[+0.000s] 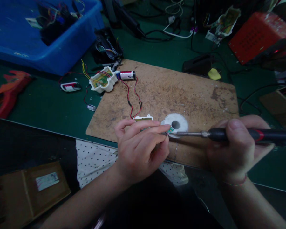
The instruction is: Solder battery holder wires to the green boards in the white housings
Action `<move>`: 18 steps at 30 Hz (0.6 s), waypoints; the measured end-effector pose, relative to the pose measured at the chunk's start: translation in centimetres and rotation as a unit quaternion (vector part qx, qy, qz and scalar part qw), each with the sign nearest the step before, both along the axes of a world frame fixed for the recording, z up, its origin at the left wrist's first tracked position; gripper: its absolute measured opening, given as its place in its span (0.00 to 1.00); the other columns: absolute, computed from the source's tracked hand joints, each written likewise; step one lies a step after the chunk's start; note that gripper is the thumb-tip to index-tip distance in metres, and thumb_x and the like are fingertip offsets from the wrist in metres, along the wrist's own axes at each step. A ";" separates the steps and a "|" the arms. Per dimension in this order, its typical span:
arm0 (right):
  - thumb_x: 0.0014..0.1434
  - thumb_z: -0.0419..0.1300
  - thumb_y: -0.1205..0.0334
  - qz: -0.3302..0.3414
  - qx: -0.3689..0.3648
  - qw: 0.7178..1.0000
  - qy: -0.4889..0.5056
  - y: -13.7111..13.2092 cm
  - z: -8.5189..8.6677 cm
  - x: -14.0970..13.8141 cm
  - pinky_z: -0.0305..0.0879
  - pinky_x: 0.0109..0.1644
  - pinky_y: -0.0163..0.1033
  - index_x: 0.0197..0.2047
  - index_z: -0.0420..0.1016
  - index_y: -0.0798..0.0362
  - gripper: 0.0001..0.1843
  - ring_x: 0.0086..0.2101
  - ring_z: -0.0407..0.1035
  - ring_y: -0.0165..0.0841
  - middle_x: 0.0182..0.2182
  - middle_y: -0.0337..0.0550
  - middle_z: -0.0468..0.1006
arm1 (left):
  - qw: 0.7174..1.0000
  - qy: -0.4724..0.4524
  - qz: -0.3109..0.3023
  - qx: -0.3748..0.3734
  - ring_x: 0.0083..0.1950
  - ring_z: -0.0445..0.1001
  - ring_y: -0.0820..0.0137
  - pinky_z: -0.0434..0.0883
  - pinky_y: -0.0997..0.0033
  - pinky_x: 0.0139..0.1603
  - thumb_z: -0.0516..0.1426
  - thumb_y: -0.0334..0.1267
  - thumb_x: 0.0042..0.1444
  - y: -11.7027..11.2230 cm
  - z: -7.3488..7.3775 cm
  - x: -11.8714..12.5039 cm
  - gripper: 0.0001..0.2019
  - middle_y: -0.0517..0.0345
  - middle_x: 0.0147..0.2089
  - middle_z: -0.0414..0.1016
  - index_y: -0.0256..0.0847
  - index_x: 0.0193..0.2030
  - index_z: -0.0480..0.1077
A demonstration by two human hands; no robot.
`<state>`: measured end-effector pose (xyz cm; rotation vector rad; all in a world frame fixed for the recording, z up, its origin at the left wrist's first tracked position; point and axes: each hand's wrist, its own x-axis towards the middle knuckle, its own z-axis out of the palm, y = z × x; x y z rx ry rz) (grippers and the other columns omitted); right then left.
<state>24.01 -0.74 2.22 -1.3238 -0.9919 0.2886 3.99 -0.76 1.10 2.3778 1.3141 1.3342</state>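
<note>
Two hands noted at work over brown board (181, 92) on green surface (45, 105). Left hand (139, 149), fingers pinched on small green circuit piece (170, 130), at 6 o'clock edge of board. Right hand (235, 148), at 3 o'clock of left, fingers clenched on soldering iron (228, 134), tip touching the piece. White solder spool (175, 124) just behind tip. Red and black wires (133, 98) traced toward 11 o'clock to battery (127, 75) and white housing (103, 80). Blue bin (69, 41) at 10 o'clock.
</note>
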 end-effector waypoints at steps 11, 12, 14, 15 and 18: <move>0.51 0.65 0.59 -0.002 0.004 1.000 0.007 0.2 0.0 0.0 0.50 0.16 0.36 0.21 0.68 0.49 0.12 0.13 0.59 0.28 0.13 0.29 0.67 | 1.000 -0.006 -0.004 0.000 0.45 0.85 0.63 0.65 0.50 0.55 0.65 0.31 0.59 -0.1 -0.1 -0.1 0.06 0.66 0.44 0.88 0.46 0.35 0.74; 0.50 0.65 0.59 -0.002 0.001 1.000 0.010 0.1 0.0 0.0 0.50 0.16 0.36 0.21 0.68 0.49 0.12 0.13 0.59 0.28 0.13 0.29 0.67 | 1.000 -0.007 -0.004 0.000 0.45 0.85 0.63 0.65 0.50 0.55 0.65 0.31 0.59 0.0 -0.2 -0.1 0.06 0.66 0.44 0.88 0.46 0.35 0.74; 0.50 0.65 0.60 -0.005 -0.003 1.000 0.017 0.0 0.1 -0.1 0.49 0.16 0.36 0.21 0.68 0.49 0.11 0.12 0.58 0.28 0.12 0.29 0.67 | 1.000 -0.006 -0.004 0.000 0.46 0.85 0.63 0.65 0.50 0.56 0.66 0.31 0.59 -0.1 -0.2 -0.1 0.06 0.66 0.44 0.88 0.46 0.35 0.74; 0.51 0.65 0.59 -0.005 -0.008 1.000 0.017 0.0 0.1 -0.1 0.49 0.16 0.36 0.21 0.68 0.49 0.11 0.12 0.58 0.28 0.12 0.29 0.67 | 1.000 -0.005 -0.003 -0.003 0.46 0.85 0.63 0.65 0.50 0.56 0.66 0.31 0.58 -0.1 -0.2 -0.1 0.06 0.67 0.44 0.88 0.46 0.35 0.74; 0.52 0.64 0.59 -0.003 -0.013 1.000 0.013 0.1 0.2 -0.3 0.49 0.16 0.36 0.22 0.68 0.49 0.11 0.12 0.58 0.27 0.12 0.29 0.67 | 1.000 -0.001 -0.002 -0.005 0.46 0.85 0.63 0.65 0.50 0.57 0.66 0.31 0.58 -0.1 -0.2 -0.2 0.07 0.67 0.45 0.88 0.46 0.36 0.74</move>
